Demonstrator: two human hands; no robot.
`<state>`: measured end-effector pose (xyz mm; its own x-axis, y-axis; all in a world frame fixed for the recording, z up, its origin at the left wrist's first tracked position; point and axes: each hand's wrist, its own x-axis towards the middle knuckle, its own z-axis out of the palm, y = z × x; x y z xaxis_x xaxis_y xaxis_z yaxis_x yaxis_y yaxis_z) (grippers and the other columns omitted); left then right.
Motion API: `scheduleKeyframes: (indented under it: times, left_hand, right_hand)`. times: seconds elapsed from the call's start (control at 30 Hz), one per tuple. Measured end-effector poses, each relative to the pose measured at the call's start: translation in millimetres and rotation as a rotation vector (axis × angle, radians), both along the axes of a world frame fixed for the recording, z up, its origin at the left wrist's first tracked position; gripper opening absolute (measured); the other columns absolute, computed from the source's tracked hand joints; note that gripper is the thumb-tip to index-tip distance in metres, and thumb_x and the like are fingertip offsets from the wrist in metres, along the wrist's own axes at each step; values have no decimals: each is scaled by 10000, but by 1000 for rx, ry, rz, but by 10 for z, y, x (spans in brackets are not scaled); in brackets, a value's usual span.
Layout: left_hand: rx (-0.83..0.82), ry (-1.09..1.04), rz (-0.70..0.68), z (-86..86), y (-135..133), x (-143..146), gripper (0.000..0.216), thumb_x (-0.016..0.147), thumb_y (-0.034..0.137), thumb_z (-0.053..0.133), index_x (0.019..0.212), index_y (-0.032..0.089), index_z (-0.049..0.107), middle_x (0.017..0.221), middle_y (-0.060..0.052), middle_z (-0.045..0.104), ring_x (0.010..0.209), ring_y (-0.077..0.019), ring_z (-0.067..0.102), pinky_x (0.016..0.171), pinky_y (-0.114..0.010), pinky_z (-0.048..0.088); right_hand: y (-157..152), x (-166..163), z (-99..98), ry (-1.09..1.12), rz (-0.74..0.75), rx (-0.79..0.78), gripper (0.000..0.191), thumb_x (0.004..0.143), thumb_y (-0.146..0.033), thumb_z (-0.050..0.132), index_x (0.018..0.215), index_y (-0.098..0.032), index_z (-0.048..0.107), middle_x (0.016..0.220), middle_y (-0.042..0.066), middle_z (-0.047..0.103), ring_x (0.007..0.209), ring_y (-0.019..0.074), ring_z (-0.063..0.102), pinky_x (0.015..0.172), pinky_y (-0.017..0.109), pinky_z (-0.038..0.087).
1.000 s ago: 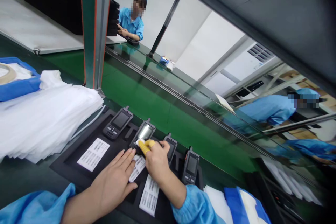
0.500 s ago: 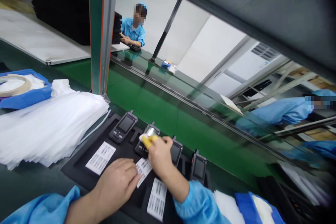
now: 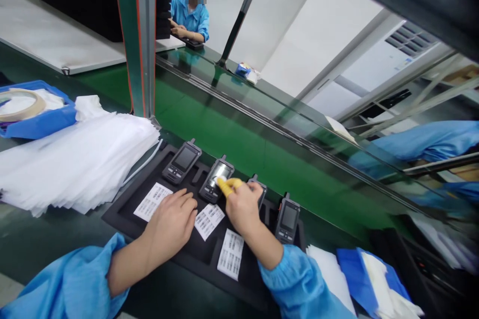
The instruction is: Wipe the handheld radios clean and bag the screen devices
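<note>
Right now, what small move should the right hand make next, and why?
Probably slide the white wad up the screen beneath it: the right hand holds it over the lower part, while the upper part shows uncovered.

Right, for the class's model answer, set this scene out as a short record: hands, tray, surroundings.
Right hand: yellow finger covers on fingertips, pressing a small white wad at the screen of the second handheld device from the left
Left hand: palm down over the black tray, hiding an edge of the left barcode label sheet
Tray contents: four antenna-topped handheld devices, three barcode label sheets
Left side: fanned white sheets, blue bin with tape roll
Background: seated co-worker in blue
</note>
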<state>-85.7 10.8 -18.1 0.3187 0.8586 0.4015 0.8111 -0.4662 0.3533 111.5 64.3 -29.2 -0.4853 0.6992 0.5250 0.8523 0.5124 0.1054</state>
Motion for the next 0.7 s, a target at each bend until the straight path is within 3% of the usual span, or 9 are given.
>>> scheduleKeyframes:
  times: [0.1,0.23,0.37,0.53,0.7]
  left_hand:
    - [-108,93,-36,-51,-6,37,193,859,129,416,870,143,608,1171,-160,639,1191,-333,515,947,-517,431]
    - [-191,128,-83,-58,-2,56,227,879,122,385,942,157,601,1260,-143,595,1272,-307,441,1011,-578,343]
    - [-216,94,-68,-32,-38,68,277,865,88,385,989,154,623,1256,-135,601,1283,-287,432,1047,-589,286]
    - [-122,62,2,17,-104,-38,203,842,168,492,918,149,679,1235,-155,611,1229,-306,492,1044,-523,341]
    - [2,112,142,-41,-100,-407,234,850,214,499,933,107,690,1202,-198,620,1196,-336,518,1043,-523,338]
  right_hand:
    - [65,86,-53,23,-62,0,316,788,-16,482,933,-213,683,897,36,624,799,153,493,847,403,205]
    - [-241,5,-102,-23,56,-32,314,803,-46,485,989,-225,664,862,0,625,763,126,492,852,370,230]
    - [-359,-99,-1,-7,114,-18,324,746,-28,486,925,-226,669,885,2,627,785,126,506,854,363,234]
    - [44,-313,208,16,44,-24,363,622,8,485,855,-186,684,901,41,619,824,160,516,830,373,240]
    - [488,-628,286,-30,7,-61,346,653,7,472,847,-181,688,908,54,610,789,160,504,847,401,229]
